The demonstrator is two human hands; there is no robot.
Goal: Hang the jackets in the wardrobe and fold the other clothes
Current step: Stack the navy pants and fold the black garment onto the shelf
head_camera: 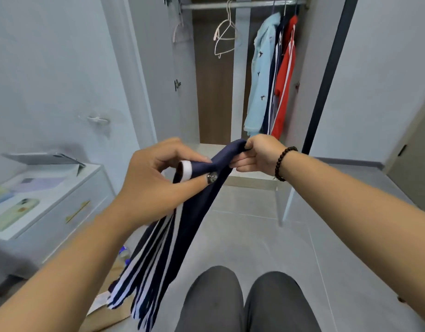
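Observation:
A navy garment with white stripes [173, 238] hangs in front of me, held up by both hands. My left hand [156, 178] pinches its top edge near a white band. My right hand [257, 153], a bead bracelet on its wrist, grips the upper corner a little farther away. The cloth drops down to the left of my knees. Ahead stands the open wardrobe [213, 92], where a light blue jacket [261, 77], a navy jacket [274, 75] and a red jacket [286, 77] hang on the rail [242, 4]. Two empty white hangers [224, 37] hang left of them.
A white drawer cabinet [63, 202] at the left carries a tablet on a stand [44, 159] and several phones. A brown paper bag [106, 312] and a bottle lie on the grey tiled floor by the cabinet. My grey-trousered knees [245, 303] are at the bottom.

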